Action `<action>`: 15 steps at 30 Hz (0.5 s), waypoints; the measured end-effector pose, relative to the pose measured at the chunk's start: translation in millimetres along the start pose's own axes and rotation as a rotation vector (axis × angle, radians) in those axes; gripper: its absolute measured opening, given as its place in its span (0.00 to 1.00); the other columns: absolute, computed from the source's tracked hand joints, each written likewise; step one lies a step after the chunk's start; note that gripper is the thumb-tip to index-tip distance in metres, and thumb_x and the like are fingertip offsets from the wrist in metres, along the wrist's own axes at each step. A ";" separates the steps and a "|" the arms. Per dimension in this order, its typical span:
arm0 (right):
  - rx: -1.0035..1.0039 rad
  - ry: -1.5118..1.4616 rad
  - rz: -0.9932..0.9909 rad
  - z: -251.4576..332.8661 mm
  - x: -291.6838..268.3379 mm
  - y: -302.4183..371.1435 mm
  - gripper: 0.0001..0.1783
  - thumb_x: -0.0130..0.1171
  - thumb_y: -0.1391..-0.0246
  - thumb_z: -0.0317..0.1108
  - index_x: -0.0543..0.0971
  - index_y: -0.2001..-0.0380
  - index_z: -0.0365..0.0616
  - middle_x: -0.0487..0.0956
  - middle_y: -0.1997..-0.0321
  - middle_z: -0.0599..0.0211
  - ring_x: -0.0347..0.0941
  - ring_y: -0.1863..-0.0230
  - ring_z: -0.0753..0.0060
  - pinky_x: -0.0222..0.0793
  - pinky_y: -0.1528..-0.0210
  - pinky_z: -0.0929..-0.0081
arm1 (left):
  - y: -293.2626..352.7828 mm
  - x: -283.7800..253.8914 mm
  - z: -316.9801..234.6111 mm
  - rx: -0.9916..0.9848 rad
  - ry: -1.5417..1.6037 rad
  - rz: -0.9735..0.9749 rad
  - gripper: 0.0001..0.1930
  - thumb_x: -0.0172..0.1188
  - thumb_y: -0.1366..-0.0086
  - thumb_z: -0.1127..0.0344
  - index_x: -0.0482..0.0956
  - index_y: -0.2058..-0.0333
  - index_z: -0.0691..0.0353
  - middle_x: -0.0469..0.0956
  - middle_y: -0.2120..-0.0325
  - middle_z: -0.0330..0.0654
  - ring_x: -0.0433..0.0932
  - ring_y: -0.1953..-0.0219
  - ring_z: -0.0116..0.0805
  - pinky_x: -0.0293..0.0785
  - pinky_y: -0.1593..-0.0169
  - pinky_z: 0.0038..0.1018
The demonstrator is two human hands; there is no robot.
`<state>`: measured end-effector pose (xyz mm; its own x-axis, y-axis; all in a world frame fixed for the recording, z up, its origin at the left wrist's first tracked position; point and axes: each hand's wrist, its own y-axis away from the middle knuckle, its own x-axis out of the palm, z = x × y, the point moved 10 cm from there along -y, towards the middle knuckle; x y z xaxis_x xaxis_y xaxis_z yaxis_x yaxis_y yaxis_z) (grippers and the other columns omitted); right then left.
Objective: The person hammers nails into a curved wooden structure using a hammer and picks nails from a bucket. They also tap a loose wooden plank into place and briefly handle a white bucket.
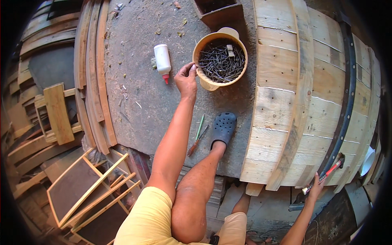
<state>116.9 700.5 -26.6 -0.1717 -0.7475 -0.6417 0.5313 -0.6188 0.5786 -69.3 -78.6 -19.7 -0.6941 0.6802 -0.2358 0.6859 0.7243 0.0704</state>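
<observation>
My left hand is closed in a pinch at the left rim of a tan plastic bowl; what its fingertips hold, if anything, is too small to make out. The bowl is heaped with dark nails, and a small pale block lies on them. Just left of that hand, a white squeeze bottle with a red tip lies on its side. At the lower right, my right hand grips a hammer by its red and black handle, its dark head over the wooden panel.
A dark strap-like strip crosses the panel. A brown box stands behind the bowl. A green pencil and a thin brown-handled tool lie by my shoe. Planks and wooden frames are piled at left.
</observation>
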 end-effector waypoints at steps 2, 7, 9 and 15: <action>0.000 -0.017 0.013 -0.3 -1.5 0.1 0.36 0.63 0.42 0.45 0.65 0.34 0.46 0.73 0.48 0.64 0.71 0.60 0.71 0.70 0.73 0.74 | 7.9 5.1 -2.8 0.015 0.020 -0.023 0.08 0.63 0.34 0.71 0.84 0.59 0.67 0.84 0.68 0.37 0.78 0.69 0.21 0.75 0.63 0.19; 0.059 0.030 0.055 16.5 3.6 13.7 0.35 0.62 0.41 0.44 0.66 0.34 0.43 0.73 0.46 0.63 0.72 0.56 0.68 0.73 0.63 0.71 | 11.1 5.5 12.8 0.054 -0.135 -0.064 0.14 0.67 0.38 0.68 0.82 0.55 0.68 0.83 0.63 0.42 0.79 0.65 0.28 0.76 0.58 0.26; -0.076 0.029 0.046 6.1 -0.3 -4.3 0.35 0.62 0.41 0.44 0.66 0.35 0.39 0.73 0.44 0.60 0.72 0.51 0.63 0.70 0.51 0.69 | 19.8 5.2 11.8 0.107 -0.310 -0.067 0.19 0.69 0.40 0.67 0.80 0.51 0.68 0.81 0.57 0.44 0.79 0.60 0.31 0.76 0.54 0.29; -0.235 0.101 0.026 12.8 4.5 -11.2 0.34 0.62 0.42 0.42 0.67 0.38 0.35 0.74 0.43 0.52 0.70 0.43 0.56 0.61 0.39 0.66 | 115.6 3.2 -33.9 0.486 -0.696 0.277 0.22 0.70 0.43 0.65 0.79 0.49 0.61 0.76 0.47 0.46 0.77 0.50 0.42 0.72 0.45 0.35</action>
<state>99.5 700.9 -29.5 -0.0780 -0.7272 -0.6820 0.7144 -0.5179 0.4706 0.4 11.1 20.5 -0.3082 0.4866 -0.8175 0.9360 0.3089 -0.1690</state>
